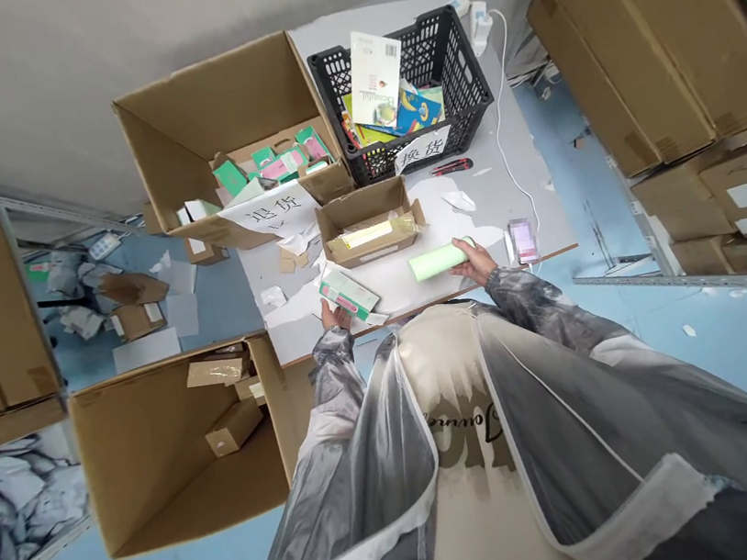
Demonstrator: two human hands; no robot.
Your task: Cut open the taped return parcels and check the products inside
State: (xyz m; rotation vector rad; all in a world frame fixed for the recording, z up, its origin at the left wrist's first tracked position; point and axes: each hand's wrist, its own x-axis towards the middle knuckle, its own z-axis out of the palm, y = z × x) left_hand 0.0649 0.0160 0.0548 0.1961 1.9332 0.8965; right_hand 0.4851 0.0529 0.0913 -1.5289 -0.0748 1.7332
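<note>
My left hand point(335, 316) grips a small white and green product box point(349, 292) with a pink picture on its side; its flap looks lifted at the upper end. In my right hand point(475, 261) lies a pale green cylinder point(437, 261), held by its right end with fingers wrapped round it. I cannot tell what the cylinder is. Between and beyond my hands, an open brown carton point(369, 225) with a yellow-and-white label rests on the white table point(389, 292).
Behind stand a large cardboard box point(215, 98) of green and pink packages and a black crate point(458, 92) of books. A red-black utility knife point(452, 167), paper scraps and a phone point(523, 241) lie on the table. Another big box point(182, 455) stands left, below table height.
</note>
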